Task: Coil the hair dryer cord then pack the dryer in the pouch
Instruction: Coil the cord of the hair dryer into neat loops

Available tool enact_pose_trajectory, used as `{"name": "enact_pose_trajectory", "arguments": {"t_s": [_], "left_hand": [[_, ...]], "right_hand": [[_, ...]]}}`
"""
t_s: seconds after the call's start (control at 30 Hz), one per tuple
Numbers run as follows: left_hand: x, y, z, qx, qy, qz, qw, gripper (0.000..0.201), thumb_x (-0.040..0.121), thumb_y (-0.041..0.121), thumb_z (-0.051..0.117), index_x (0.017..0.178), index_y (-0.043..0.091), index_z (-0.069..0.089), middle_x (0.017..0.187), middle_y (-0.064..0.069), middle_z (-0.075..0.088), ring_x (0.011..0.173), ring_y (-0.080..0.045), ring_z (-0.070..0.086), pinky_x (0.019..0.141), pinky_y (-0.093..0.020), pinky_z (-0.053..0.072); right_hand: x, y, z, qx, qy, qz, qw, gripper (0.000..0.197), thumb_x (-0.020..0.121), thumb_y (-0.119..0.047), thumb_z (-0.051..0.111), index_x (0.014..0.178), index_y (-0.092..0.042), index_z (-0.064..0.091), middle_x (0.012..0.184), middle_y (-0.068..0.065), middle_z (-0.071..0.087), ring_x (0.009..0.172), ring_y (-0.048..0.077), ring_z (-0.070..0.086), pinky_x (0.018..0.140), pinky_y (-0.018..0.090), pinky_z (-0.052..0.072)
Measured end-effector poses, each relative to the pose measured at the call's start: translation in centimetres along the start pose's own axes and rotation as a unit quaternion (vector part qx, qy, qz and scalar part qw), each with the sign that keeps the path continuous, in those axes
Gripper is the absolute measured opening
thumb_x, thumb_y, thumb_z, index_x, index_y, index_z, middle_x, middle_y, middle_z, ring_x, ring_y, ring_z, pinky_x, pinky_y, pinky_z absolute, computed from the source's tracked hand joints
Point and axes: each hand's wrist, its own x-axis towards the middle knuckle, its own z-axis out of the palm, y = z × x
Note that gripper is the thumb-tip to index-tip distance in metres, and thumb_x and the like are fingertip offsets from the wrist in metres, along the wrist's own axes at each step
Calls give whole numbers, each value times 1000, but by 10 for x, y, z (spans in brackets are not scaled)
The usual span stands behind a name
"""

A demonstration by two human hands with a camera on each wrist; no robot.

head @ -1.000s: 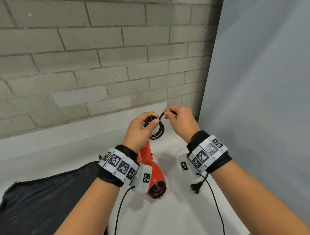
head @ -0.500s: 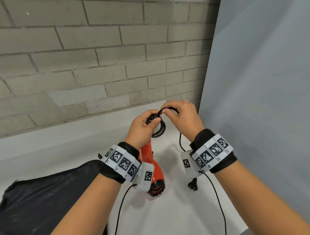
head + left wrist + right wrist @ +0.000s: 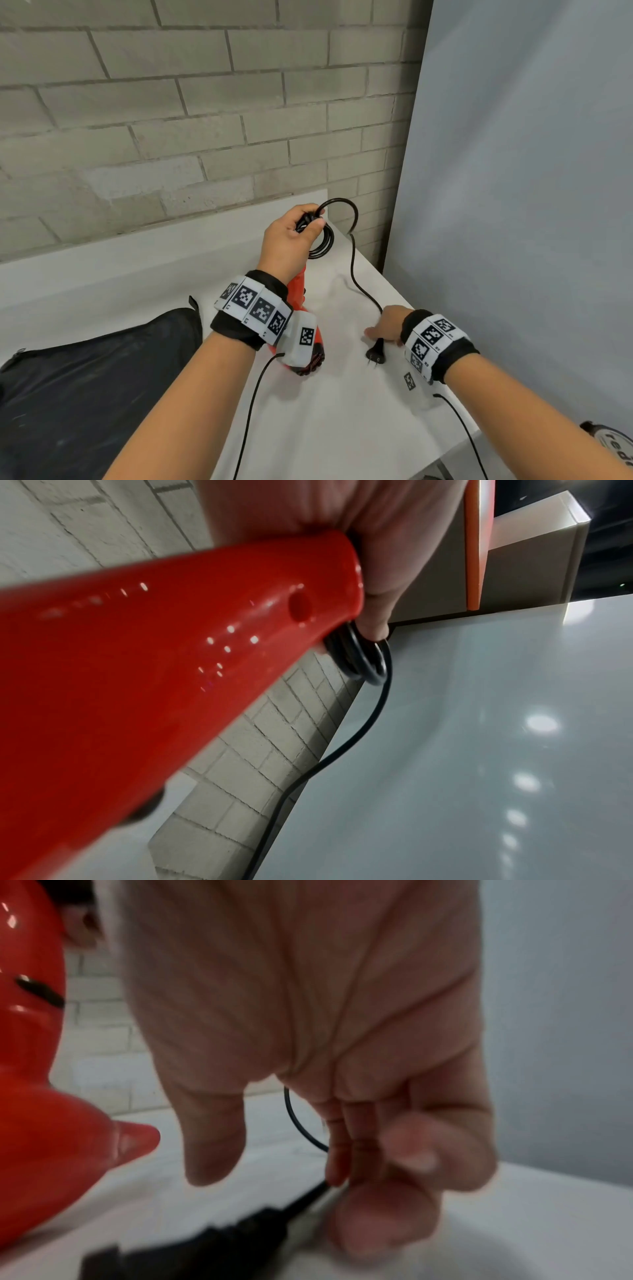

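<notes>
My left hand point(image 3: 291, 236) grips the coiled black cord point(image 3: 321, 241) together with the end of the red hair dryer's point(image 3: 297, 293) handle, held up over the white table point(image 3: 325, 428). The left wrist view shows the handle point(image 3: 154, 656) and the coil point(image 3: 359, 658) under the fingers. A loose length of cord point(image 3: 354, 270) runs down to the plug point(image 3: 375, 354) lying on the table. My right hand point(image 3: 385, 325) is down at the plug, fingers curled round the cord just behind it point(image 3: 308, 1196). The black pouch point(image 3: 85, 377) lies at the lower left.
A brick wall point(image 3: 171, 120) runs behind the table and a grey panel point(image 3: 513, 205) stands along its right edge. A round white object point(image 3: 613, 442) sits below the table's right corner. Thin camera cables hang from both wrists.
My right hand has left the coil and dropped down and right to the plug on the table. The left hand still holds the coil, now with a loose loop arching from it.
</notes>
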Motion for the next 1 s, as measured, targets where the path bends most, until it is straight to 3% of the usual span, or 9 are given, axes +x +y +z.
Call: {"name": "enact_pose_trajectory", "arguments": {"t_s": [0.13, 0.3, 0.37, 0.5, 0.6, 0.73, 0.8, 0.9, 1.0], "left_hand": [[1, 0, 4, 2, 11, -8, 1000, 19, 85, 10, 58, 103, 11, 64, 94, 5, 62, 70, 23, 53, 70, 5, 36], [1, 2, 11, 7, 19, -21, 1000, 18, 85, 11, 58, 102, 12, 65, 93, 5, 62, 70, 21, 54, 70, 5, 37], [1, 3, 13, 7, 21, -26, 999, 19, 85, 11, 58, 103, 11, 65, 94, 4, 62, 73, 16, 55, 70, 4, 37], [2, 5, 22, 1, 26, -36, 999, 15, 86, 11, 57, 99, 13, 65, 86, 10, 62, 70, 15, 56, 66, 3, 38], [4, 4, 25, -3, 48, -37, 998, 15, 86, 11, 57, 99, 13, 65, 83, 13, 60, 66, 20, 54, 64, 3, 39], [5, 2, 24, 7, 64, -31, 997, 15, 86, 13, 57, 99, 13, 65, 81, 13, 60, 70, 14, 56, 64, 3, 39], [3, 2, 24, 6, 69, -31, 997, 13, 87, 16, 57, 98, 16, 65, 83, 12, 62, 78, 6, 57, 67, 4, 39], [2, 1, 24, 0, 71, -28, 997, 14, 88, 20, 56, 97, 16, 65, 83, 11, 62, 81, 2, 57, 68, 4, 39], [4, 0, 21, -15, 67, -32, 997, 12, 88, 20, 55, 95, 17, 65, 81, 10, 62, 79, -1, 57, 66, 3, 40]], "right_hand": [[7, 3, 8, -17, 24, 7, 1000, 54, 89, -43, 50, 126, -4, 48, 130, 11, 55, 115, 24, 54, 97, 29, 42], [14, 9, 7, 29, 5, -40, 999, 20, 85, -17, 57, 67, -18, 47, 127, 18, 57, 100, 29, 60, 91, 35, 51], [17, 15, 5, 67, 10, -48, 997, 18, 84, -10, 57, 68, -15, 49, 120, 19, 59, 104, 31, 61, 90, 39, 53], [15, 22, -13, 192, 21, -77, 978, 9, 89, -7, 51, 80, -6, 50, 93, 15, 62, 67, 21, 66, 65, 28, 58], [4, 25, -35, 390, 95, -159, 902, 7, 91, -8, 50, 85, -7, 47, 69, 8, 58, 40, 10, 60, 54, 25, 54], [-34, 12, -57, 597, 232, -330, 693, 22, 91, 1, 47, 78, -16, 41, 68, 8, 54, 47, 10, 59, 52, 23, 54], [-53, -1, -62, 618, 249, -388, 637, 24, 91, 5, 45, 80, -16, 42, 68, 7, 55, 49, 7, 61, 52, 21, 54], [-70, -20, -65, 618, 248, -433, 607, 27, 88, 9, 47, 80, -16, 43, 69, 4, 53, 53, 8, 62, 55, 22, 55], [-70, -34, -61, 568, 283, -425, 646, 30, 85, 8, 53, 77, -20, 45, 68, 5, 56, 60, 15, 62, 62, 28, 54]]}}
